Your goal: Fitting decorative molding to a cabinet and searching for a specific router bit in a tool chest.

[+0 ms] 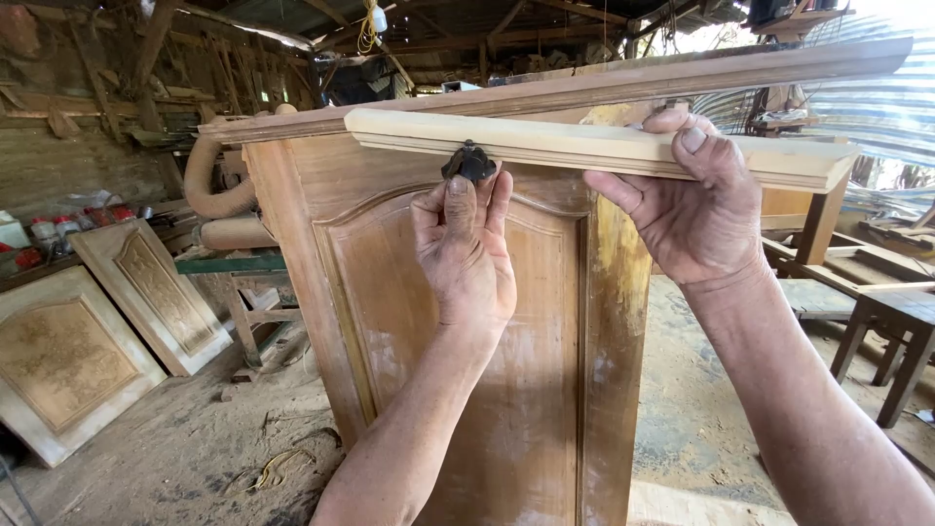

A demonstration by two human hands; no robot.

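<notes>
Holding a pale moulded wood strip (604, 146) level against the cabinet (467, 321) top: right hand (696, 209) wraps it, thumb over the upper edge. Strip unfinished, lighter than the brown panelled door, profile stepped. Left hand (466, 248) pinches a small dark knobbed piece (469, 163) just under the strip.
</notes>
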